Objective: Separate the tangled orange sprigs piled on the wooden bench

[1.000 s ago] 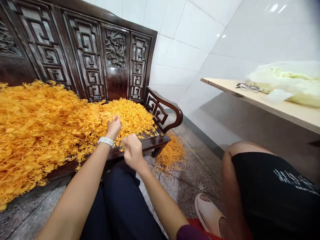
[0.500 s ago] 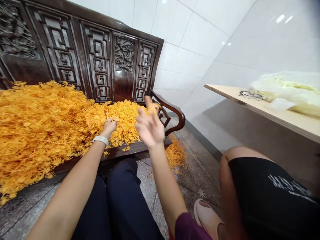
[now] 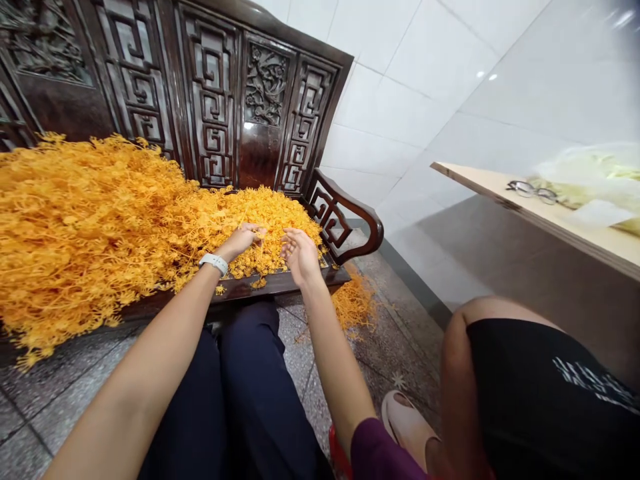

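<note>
Flowers (image 3: 100, 213), bright orange and still on thin stems, lie heaped along the seat of a dark wooden bench (image 3: 260, 157). Nearer the armrest (image 3: 374, 230) the heap turns into a lower pile of loose flower heads (image 3: 280, 207), and a few bits sit at the front edge of the seat.

Both hands hang over this pile, near each other but apart. The left hand (image 3: 244, 239), with a pale band (image 3: 213, 262) on its wrist, points its fingers toward the right hand (image 3: 301, 257). Its grip is narrow, the fingertips drawn together; whether they pinch a piece cannot be told (orange lies right behind them). The right hand has its fingers bent and a little parted, and it too could hide something small; that cannot be told either.

On the floor (image 3: 35, 420), by the end of the bench, lies a tangle of orange stems (image 3: 356, 303). To the right, a pale wooden board (image 3: 470, 179) bears glasses (image 3: 533, 191) and a clear bag (image 3: 590, 167) with something yellowish inside. Below it show another person's black shorts (image 3: 535, 380) and a pale sandal (image 3: 407, 417).
</note>
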